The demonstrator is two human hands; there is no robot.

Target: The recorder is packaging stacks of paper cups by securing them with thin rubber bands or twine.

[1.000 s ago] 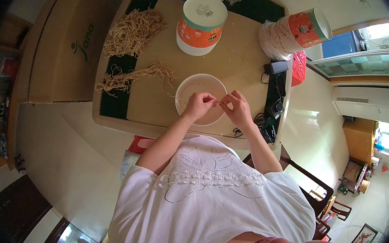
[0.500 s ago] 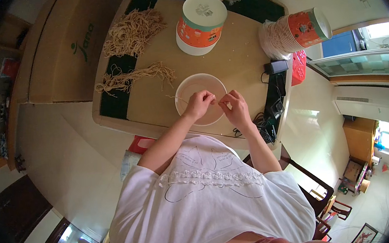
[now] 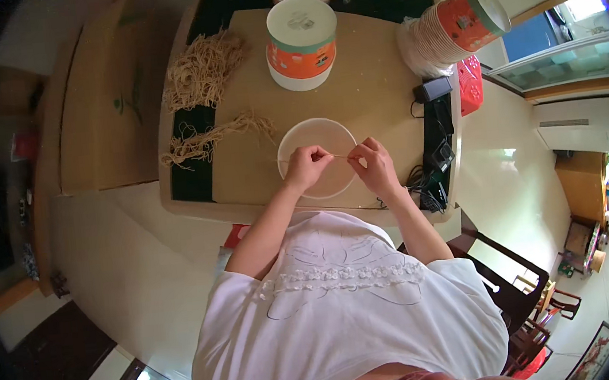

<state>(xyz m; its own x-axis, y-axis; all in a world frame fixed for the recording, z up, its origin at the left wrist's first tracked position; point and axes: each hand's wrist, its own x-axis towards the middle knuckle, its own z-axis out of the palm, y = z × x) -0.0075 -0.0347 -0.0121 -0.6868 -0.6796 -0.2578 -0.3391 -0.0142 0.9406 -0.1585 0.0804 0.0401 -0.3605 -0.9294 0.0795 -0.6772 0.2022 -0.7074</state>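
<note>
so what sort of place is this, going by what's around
Probably a room in a home, perhaps a dining or living area: there's a dark wooden chair, a framed picture and a table bearing tangled tan string.

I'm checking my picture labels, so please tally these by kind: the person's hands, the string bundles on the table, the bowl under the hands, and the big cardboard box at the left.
Hands: 2, left hand and right hand
String bundles: 2, wide heap and narrow bundle
White bowl: 1
Cardboard box: 1
Total: 6
</note>
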